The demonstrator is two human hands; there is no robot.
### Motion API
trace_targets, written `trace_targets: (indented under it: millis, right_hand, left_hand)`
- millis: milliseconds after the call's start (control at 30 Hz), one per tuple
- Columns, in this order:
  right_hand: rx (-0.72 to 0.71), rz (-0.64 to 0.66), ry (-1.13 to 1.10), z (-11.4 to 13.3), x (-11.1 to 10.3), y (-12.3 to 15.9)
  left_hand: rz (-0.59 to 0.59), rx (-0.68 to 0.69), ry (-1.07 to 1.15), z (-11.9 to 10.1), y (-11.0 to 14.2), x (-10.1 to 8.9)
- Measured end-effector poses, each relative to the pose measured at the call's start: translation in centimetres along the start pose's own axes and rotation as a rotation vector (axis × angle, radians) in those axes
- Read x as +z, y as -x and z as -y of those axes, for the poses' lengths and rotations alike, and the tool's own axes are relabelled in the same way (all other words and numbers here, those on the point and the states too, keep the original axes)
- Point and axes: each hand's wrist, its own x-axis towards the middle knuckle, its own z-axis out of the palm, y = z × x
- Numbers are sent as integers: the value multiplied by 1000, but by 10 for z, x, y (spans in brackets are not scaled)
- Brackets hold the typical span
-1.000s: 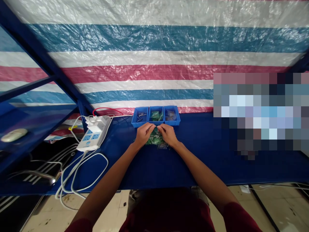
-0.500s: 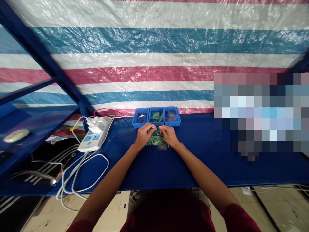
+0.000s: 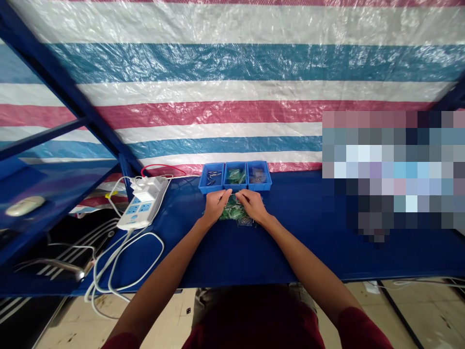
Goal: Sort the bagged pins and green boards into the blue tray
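My left hand [image 3: 215,204] and my right hand [image 3: 253,205] are close together above the table, thumbs and fingertips pinched. A small pale edge shows between the fingertips, too small to name. Below and between the hands lies a pile of small clear and green plastic packets [image 3: 232,212]. Just beyond stand three joined blue bins. Thin metal pieces lie in the left bin [image 3: 211,189], green packets in the middle bin [image 3: 235,186], and clear packets with brownish contents in the right bin [image 3: 260,186].
The blue table [image 3: 232,261] runs up to a striped plastic sheet [image 3: 218,92]. At left, a white power strip [image 3: 140,208] trails looped white cables [image 3: 162,242]. A pale computer mouse [image 3: 25,206] rests on the left shelf. An area at right is pixelated.
Both hands have shifted slightly and their fingertips now line up level, a small gap between them. The bins and the pile look the same.
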Motion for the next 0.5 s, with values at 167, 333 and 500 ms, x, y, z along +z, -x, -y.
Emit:
trace_targets:
  millis: [167, 333, 500]
  right_hand:
    - [15, -3, -5, 0, 0, 1]
    - [41, -8, -18, 0, 0, 1]
    - [56, 1, -7, -1, 2, 1]
  left_hand:
    - [-7, 36, -40, -1, 0, -1]
    - [-16, 36, -16, 0, -1, 2]
    - [-6, -32, 85, -3, -1, 2]
